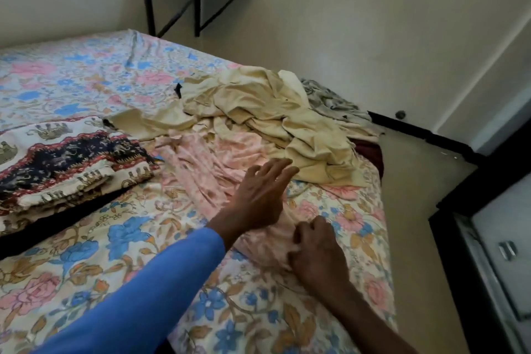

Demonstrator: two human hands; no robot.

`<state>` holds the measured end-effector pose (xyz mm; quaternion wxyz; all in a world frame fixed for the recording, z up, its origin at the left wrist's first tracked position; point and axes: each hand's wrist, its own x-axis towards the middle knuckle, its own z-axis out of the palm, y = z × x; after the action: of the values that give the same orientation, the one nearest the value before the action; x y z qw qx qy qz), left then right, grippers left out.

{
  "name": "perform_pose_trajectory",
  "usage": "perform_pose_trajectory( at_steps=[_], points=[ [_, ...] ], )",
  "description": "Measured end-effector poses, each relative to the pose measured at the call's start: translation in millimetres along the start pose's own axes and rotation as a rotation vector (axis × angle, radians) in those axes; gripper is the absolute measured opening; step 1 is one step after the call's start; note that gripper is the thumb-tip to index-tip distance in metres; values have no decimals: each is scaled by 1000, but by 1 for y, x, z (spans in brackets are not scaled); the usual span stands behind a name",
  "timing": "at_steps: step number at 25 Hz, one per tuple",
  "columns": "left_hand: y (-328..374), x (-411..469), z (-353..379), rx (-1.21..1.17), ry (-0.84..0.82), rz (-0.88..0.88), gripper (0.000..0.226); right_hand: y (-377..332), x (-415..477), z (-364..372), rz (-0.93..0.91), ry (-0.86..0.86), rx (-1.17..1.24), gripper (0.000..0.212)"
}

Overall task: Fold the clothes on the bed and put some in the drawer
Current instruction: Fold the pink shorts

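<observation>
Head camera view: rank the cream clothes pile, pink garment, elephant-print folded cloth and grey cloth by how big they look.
1. cream clothes pile
2. pink garment and elephant-print folded cloth: they look alike, so not ranked; the frame edge cuts the cloth
3. grey cloth, partly hidden behind the pile

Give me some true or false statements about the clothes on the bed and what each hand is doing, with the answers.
1. The right hand grips one end of the pink garment. True.
2. The left hand holds the cream garment. False: its fingers are spread and hold nothing, over the pink garment.
3. The elephant-print cloth lies folded on the bed, left of the pink garment. True.
4. The cream garment is neatly folded. False: it lies in a crumpled heap beyond the pink garment.
</observation>
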<state>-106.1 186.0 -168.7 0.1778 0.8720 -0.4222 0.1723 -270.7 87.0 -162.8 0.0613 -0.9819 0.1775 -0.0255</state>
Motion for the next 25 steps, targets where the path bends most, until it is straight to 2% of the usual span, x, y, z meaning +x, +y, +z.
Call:
perform_pose_trajectory(
  at_steps=[2,4,6,8,10,11,13,14,15,17,19,20,23,25],
  points=[
    [11,26,8,130,-229,68,82,10,-18,19,150,140,183,68],
    [6,45,5,223,-444,10,75,17,-22,20,356,73,479,84],
    [-8,58,-9,227,-642,-55,59,38,-17,15,450,-22,668,70],
    [-22,57,-27,182,-740,-111,41,59,-14,3,469,20,698,38],
    [-31,44,-47,-51,-663,-205,23,73,-11,-4,560,133,766,17],
    [-32,37,-57,-205,-589,-252,17,76,-7,-9,650,162,925,11],
    [-25,29,-88,-396,-380,-311,16,78,10,-22,793,160,1363,21],
    [-21,31,-104,-398,-271,-317,18,74,20,-37,793,181,1486,22],
    [-19,38,-123,-385,-153,-317,21,72,35,-53,742,224,1512,19],
    [-16,61,-174,-414,101,-329,22,66,54,-107,533,320,1326,23],
    [-19,85,-239,-334,294,-243,25,69,62,-177,253,370,938,38],
    [-22,93,-272,-232,332,-175,29,72,61,-216,120,386,726,42],
    [-21,103,-362,329,324,136,43,87,50,-320,-218,596,107,48],
    [-16,104,-397,682,321,515,52,88,37,-377,-384,702,-186,55]
  ],
)
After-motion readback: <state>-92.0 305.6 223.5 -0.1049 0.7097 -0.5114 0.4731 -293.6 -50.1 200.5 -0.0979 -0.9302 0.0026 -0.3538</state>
